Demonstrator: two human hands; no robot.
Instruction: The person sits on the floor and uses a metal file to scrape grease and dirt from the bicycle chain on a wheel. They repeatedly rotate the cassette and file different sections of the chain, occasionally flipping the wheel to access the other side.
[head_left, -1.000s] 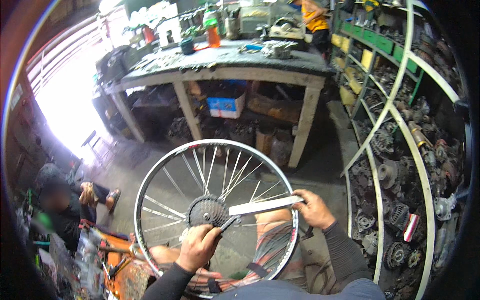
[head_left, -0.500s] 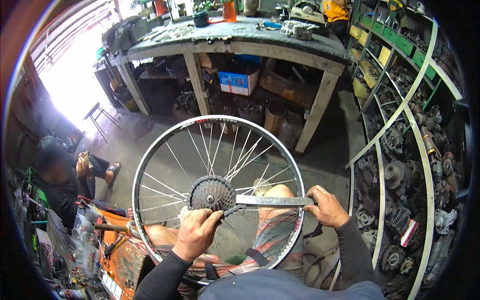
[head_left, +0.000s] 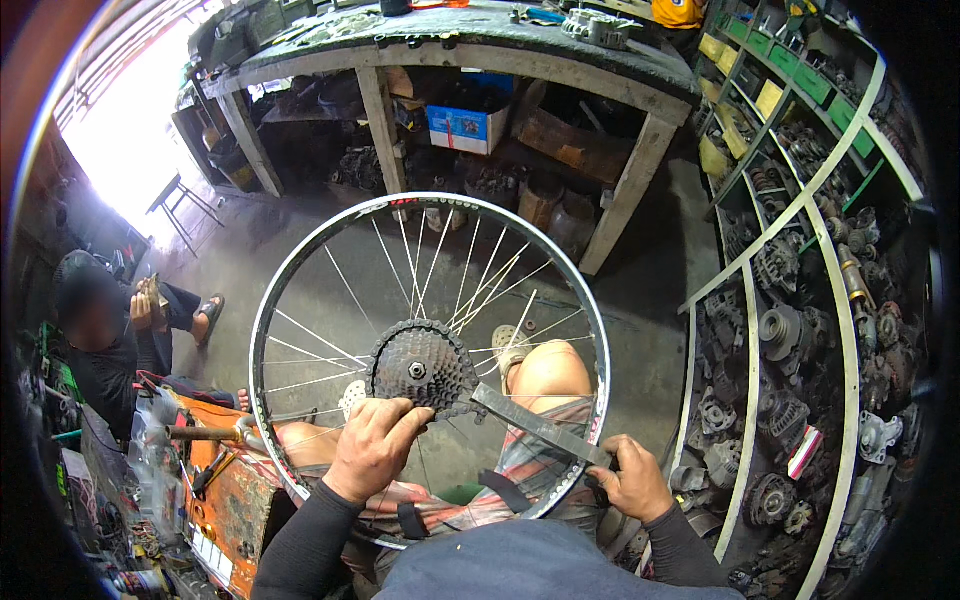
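One flat grey metal bar (head_left: pixel 541 427) is clamped in my right hand (head_left: pixel 636 482), likely for leverage, the dark toothed metal sprocket stack (head_left: pixel 415 365) above my left hand (head_left: pixel 376 452), its pinch hidden.

workbench (head_left: pixel 500 38): cut off above; co-worker's head (head_left: pixel 92 305): blurred; wheel (head_left: pixel 417 369): partly behind left sleeve (head_left: pixel 308 540)

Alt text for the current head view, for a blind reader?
A bicycle wheel spans the wearer's legs: the left hand is at its sprockets, the right hand holds a flat bar angled toward them. A workbench stands beyond.
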